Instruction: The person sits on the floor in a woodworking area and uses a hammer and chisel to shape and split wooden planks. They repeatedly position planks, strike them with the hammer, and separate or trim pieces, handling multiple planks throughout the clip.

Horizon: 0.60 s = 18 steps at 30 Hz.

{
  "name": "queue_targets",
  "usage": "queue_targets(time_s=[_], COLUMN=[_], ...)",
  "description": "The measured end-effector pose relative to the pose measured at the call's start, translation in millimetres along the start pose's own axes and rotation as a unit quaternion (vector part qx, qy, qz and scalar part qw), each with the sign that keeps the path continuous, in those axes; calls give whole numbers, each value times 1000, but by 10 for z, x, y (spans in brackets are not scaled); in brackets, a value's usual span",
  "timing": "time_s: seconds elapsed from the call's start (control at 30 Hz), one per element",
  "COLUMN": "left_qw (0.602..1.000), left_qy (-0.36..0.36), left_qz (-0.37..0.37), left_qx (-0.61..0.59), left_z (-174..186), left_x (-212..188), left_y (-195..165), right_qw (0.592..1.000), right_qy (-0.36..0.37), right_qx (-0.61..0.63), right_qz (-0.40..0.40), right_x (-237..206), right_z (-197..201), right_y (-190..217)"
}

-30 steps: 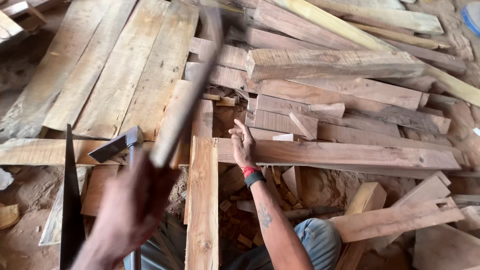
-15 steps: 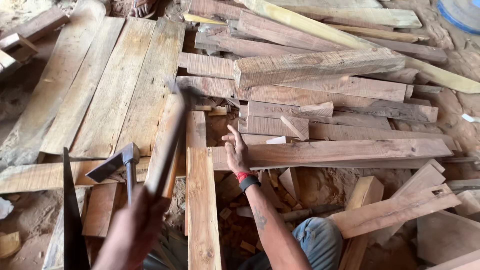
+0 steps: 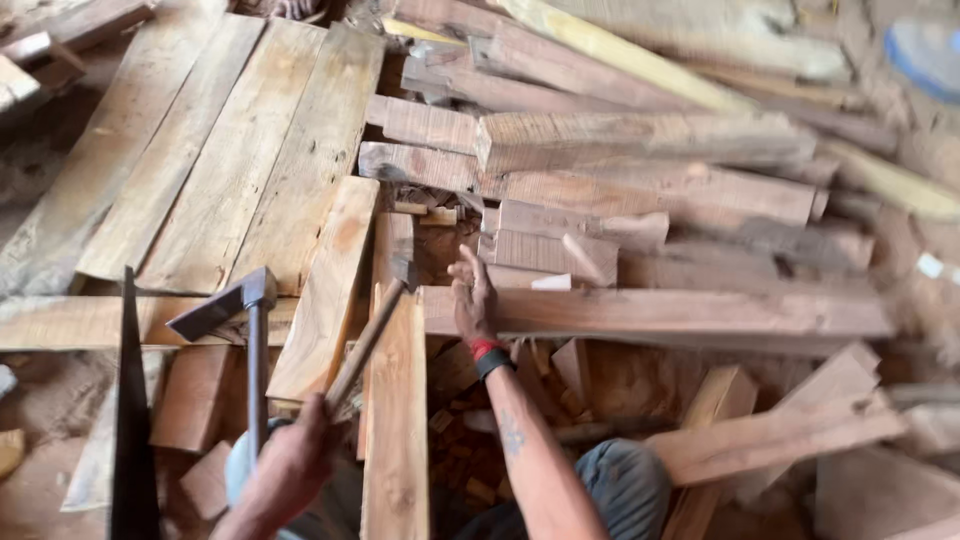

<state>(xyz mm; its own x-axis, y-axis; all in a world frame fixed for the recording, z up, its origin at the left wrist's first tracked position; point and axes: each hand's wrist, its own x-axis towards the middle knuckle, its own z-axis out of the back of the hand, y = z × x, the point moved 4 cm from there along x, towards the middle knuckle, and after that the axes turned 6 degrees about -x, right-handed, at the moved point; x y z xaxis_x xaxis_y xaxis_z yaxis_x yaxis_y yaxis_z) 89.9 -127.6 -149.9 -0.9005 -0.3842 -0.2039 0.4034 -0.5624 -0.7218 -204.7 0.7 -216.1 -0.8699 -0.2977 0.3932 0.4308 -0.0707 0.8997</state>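
My left hand (image 3: 295, 465) grips the wooden handle of a hammer (image 3: 370, 335) at the lower left. The hammer's metal head is down at the far end of a narrow plank (image 3: 397, 430) that runs away from me. My right hand (image 3: 473, 298), with a red and black wristband, lies flat with fingers spread on a long crosswise plank (image 3: 680, 312), just right of the hammer head. The narrow plank's far end meets this crosswise plank.
A second tool with a metal shaft and wedge-shaped head (image 3: 245, 305) stands left of the hammer. A dark saw blade (image 3: 130, 420) points up at the left. Wide boards (image 3: 230, 160) lie at the upper left. Stacked offcuts and beams (image 3: 640, 170) fill the right.
The hammer was raised and blurred in my left hand; it has swung down onto the plank's far end. My right hand has stayed on the crosswise plank.
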Motion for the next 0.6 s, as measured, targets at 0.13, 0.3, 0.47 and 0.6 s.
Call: queue_targets(time_s=[0.13, 0.3, 0.47, 0.6], left_qw=[972, 835, 890, 994], left_qy=[-68, -344, -367, -57], left_qz=[-136, -372, -241, -76], left_qx=[-179, -214, -121, 53], left_z=[660, 1764, 1002, 97], left_x=[-193, -423, -68, -18], left_y=[-619, -1445, -886, -203], right_qw=[998, 998, 996, 998], right_qy=[9, -1, -25, -30], right_qx=[-26, -49, -81, -52], right_qz=[-58, -28, -16, 20], right_x=[53, -7, -20, 33], right_z=[-24, 21, 34, -26], right_y=[-39, -60, -50, 42])
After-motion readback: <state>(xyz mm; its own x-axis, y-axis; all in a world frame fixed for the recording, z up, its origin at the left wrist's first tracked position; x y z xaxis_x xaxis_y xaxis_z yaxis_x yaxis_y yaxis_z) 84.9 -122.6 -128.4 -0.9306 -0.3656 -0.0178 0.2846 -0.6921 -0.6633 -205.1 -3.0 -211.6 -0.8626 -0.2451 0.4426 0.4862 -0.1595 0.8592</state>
